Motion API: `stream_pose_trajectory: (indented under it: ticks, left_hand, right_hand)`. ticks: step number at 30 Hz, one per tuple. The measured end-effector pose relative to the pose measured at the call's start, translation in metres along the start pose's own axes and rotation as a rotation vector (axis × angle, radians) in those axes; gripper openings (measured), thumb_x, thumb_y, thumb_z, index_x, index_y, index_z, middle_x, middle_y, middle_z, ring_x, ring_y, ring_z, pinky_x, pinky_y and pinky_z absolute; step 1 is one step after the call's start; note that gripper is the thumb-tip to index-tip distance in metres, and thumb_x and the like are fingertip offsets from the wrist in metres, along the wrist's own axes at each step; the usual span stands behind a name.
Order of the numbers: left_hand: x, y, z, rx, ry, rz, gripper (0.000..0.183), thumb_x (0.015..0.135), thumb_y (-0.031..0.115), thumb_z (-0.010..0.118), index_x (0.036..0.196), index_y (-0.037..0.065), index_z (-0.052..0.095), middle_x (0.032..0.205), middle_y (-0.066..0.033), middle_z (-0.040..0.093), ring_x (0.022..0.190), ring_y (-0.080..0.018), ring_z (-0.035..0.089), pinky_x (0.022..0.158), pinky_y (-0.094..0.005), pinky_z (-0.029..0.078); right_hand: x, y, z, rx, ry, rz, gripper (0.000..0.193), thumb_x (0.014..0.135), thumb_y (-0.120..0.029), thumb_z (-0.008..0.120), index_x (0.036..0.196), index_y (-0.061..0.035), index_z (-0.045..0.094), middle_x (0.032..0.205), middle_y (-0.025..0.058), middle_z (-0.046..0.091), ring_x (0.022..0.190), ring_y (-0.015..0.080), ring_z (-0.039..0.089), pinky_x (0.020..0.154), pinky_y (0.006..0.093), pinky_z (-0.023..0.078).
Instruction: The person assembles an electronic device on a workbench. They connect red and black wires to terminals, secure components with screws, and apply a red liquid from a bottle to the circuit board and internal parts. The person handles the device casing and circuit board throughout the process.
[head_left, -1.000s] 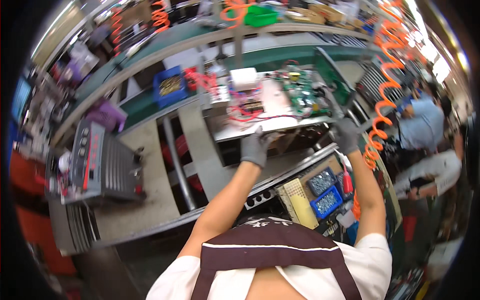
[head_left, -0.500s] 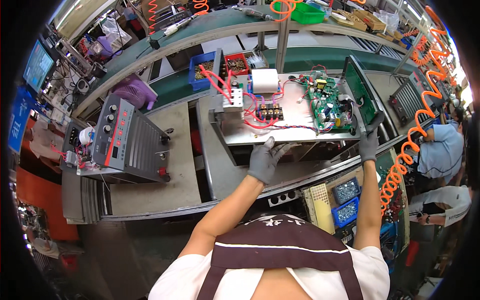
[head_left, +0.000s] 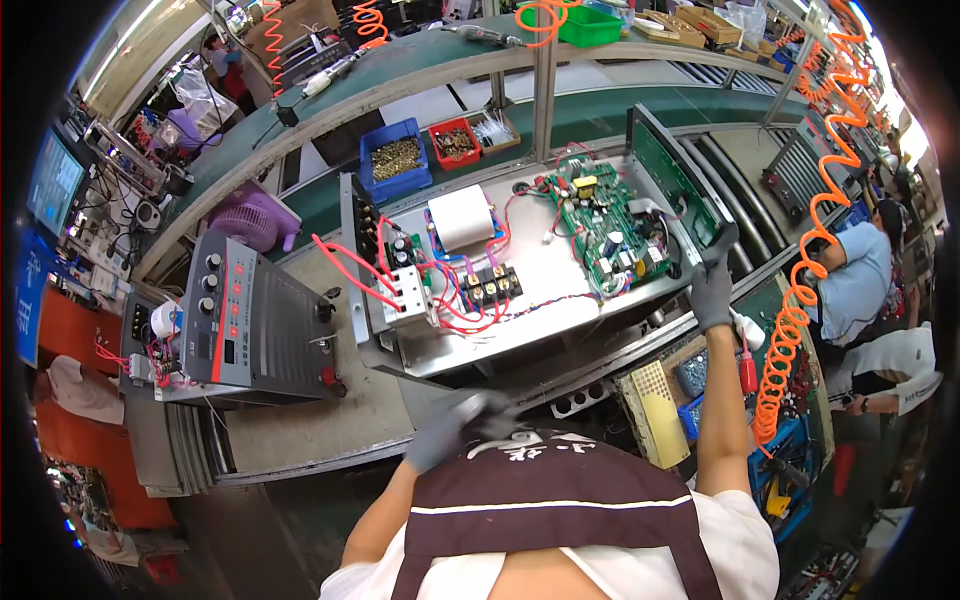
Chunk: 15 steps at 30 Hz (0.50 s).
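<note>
An open metal machine chassis (head_left: 545, 290) lies on the bench in front of me. Inside it are a green circuit board (head_left: 600, 225), a white block (head_left: 462, 215) and red and blue wires (head_left: 440, 290). My right hand (head_left: 712, 285), in a grey glove, grips the chassis's upright right end panel (head_left: 675, 180). My gloved left hand (head_left: 450, 430) is blurred, close to my chest and just below the chassis's front edge. It touches nothing I can make out.
A closed grey machine (head_left: 255, 320) with knobs stands to the left. A blue bin (head_left: 395, 158) and a red bin (head_left: 455, 142) of small parts sit behind the chassis. An orange coiled hose (head_left: 800, 300) hangs at right, beside a seated co-worker (head_left: 860, 280). A yellow perforated box (head_left: 650, 412) sits below the bench.
My left hand has come off the chassis's front edge and drawn back toward my body. My right hand stays on the right end panel.
</note>
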<state>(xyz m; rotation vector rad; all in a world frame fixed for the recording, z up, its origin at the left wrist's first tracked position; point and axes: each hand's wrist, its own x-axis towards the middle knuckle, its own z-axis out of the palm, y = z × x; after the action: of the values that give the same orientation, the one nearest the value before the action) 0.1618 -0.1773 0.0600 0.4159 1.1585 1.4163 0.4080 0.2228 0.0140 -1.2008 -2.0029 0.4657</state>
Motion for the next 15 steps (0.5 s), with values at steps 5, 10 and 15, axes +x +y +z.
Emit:
stream_pose_trajectory:
  ticks: [5,10,15]
  left_hand:
    - [-0.045,0.077,-0.030,0.518,0.785,0.688,0.030,0.091,0.026,0.050,0.100,0.000,0.061,0.088,-0.0077,0.063,0.074,-0.0138,0.059,0.060,-0.0266,0.046]
    - [-0.019,0.155,-0.012,1.447,0.717,0.708,0.043,0.083,0.034,0.063,0.107,-0.002,0.057,0.101,-0.0153,0.059,0.083,-0.0276,0.059,0.068,-0.0345,0.048]
    - [0.000,0.170,0.018,1.754,0.823,0.737,0.058,0.071,0.032,0.073,0.116,0.000,0.054,0.113,-0.0171,0.053,0.099,-0.0347,0.056,0.080,-0.0419,0.048]
  right_hand:
    - [-0.015,-0.014,0.001,0.028,0.047,0.096,0.063,0.080,-0.006,0.049,0.139,-0.0004,0.028,0.105,0.0253,0.061,0.096,0.0430,0.058,0.082,0.0460,0.045]
    - [-0.014,-0.020,0.002,0.004,0.017,0.113,0.058,0.081,-0.006,0.050,0.136,-0.0012,0.031,0.108,0.0244,0.060,0.098,0.0419,0.057,0.084,0.0450,0.045]
    - [-0.040,-0.074,-0.011,0.085,0.381,-0.022,0.048,0.080,0.001,0.048,0.128,0.0001,0.042,0.113,0.0179,0.057,0.100,0.0303,0.058,0.089,0.0393,0.045]
